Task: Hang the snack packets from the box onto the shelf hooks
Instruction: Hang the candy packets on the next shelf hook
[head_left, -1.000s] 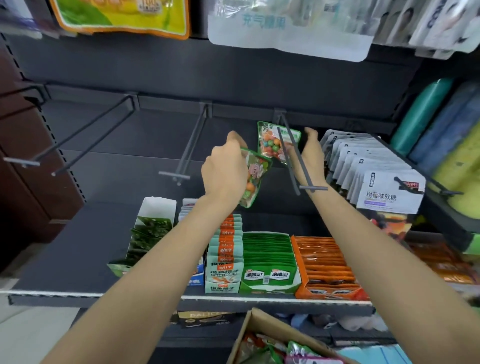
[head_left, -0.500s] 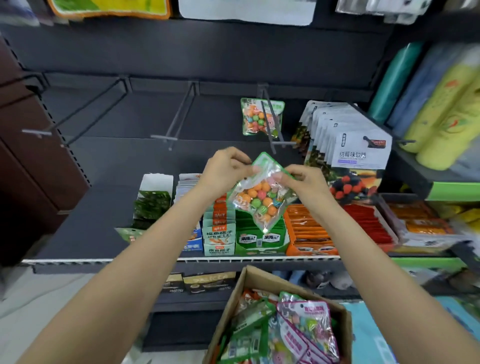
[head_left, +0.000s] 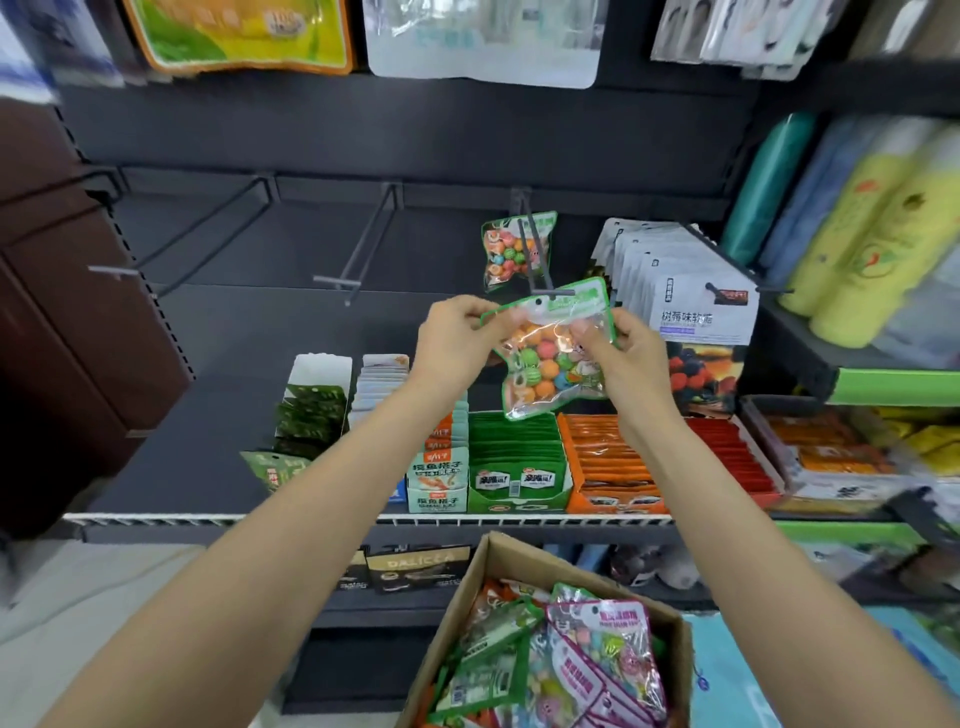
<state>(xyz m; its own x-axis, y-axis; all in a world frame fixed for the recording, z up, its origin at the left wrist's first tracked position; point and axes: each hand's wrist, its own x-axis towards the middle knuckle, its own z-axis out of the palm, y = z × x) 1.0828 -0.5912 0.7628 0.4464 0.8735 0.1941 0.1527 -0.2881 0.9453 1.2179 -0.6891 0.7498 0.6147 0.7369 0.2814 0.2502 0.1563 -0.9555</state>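
Held upright just below and in front of the hook (head_left: 540, 270) tip: a clear, green-edged snack packet (head_left: 556, 348) of coloured balls, hang hole nearly touching the prong. Pinched at both top corners, left hand (head_left: 457, 338) and right hand (head_left: 631, 353) equally near. Needs lifting and threading on behind.

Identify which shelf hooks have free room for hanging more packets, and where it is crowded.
Free: the two bare grey metal hooks left of the hook bearing one green-edged clear candy packet. Crowded: the right-hand hook packed with white pouches, and the dark shelf's front right, lined with snack boxes.
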